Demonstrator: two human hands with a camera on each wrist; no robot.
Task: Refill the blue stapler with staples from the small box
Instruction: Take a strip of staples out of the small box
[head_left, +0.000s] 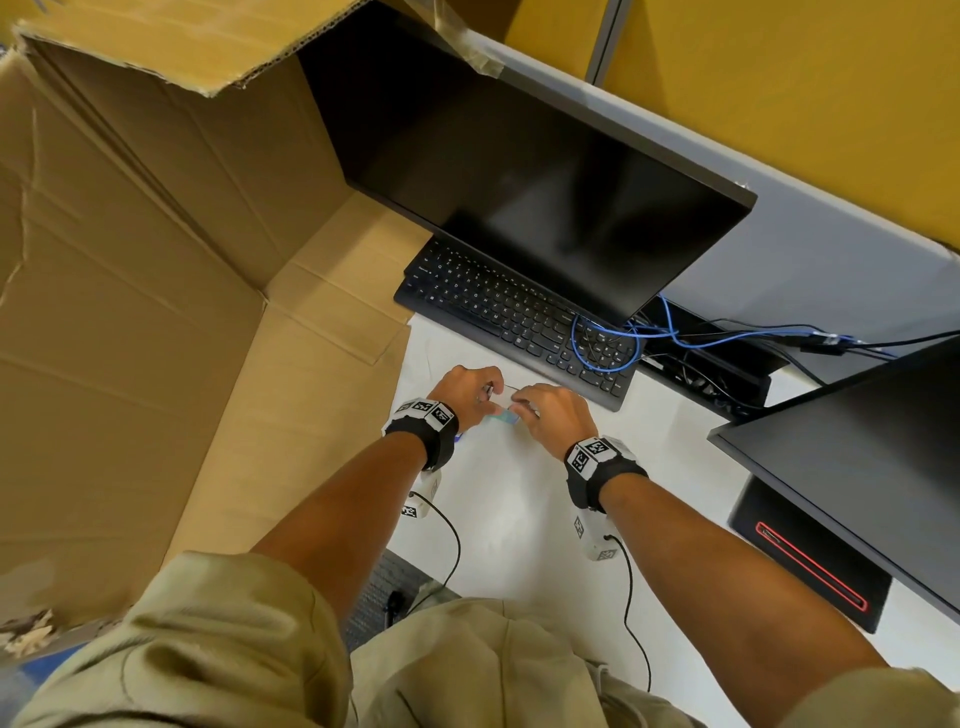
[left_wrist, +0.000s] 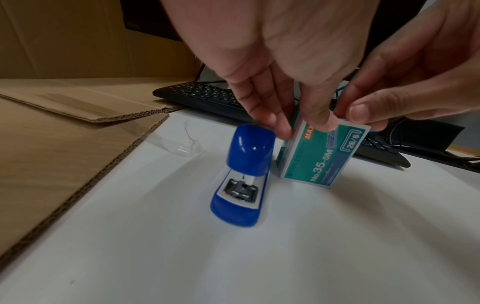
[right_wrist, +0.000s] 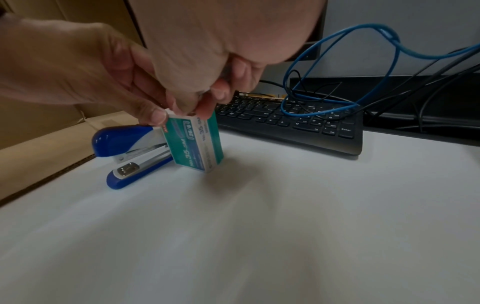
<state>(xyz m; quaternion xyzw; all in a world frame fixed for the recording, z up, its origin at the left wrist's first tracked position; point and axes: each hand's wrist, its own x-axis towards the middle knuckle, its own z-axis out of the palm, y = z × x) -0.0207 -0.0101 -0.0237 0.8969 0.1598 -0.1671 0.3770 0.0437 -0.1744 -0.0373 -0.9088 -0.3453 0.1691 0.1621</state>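
A small teal staple box (left_wrist: 322, 156) (right_wrist: 194, 144) (head_left: 504, 417) stands on end, tilted, on the white desk (left_wrist: 259, 257). Both hands pinch its top end. My left hand (left_wrist: 303, 125) (head_left: 480, 392) holds the top from the left, and my right hand (right_wrist: 197, 109) (head_left: 524, 405) holds it from the right. I cannot tell whether the box's flap is open. The blue stapler (left_wrist: 244, 174) (right_wrist: 130, 152) lies closed just left of the box, touched by neither hand. In the head view my left wrist hides most of the stapler.
A black keyboard (head_left: 519, 317) lies just beyond the hands, with a dark monitor (head_left: 545, 197) behind it. A blue cable loop (right_wrist: 337, 72) sits on the keyboard's right end. Flattened cardboard (head_left: 156, 312) covers the desk's left side. A second monitor (head_left: 857, 467) stands at the right.
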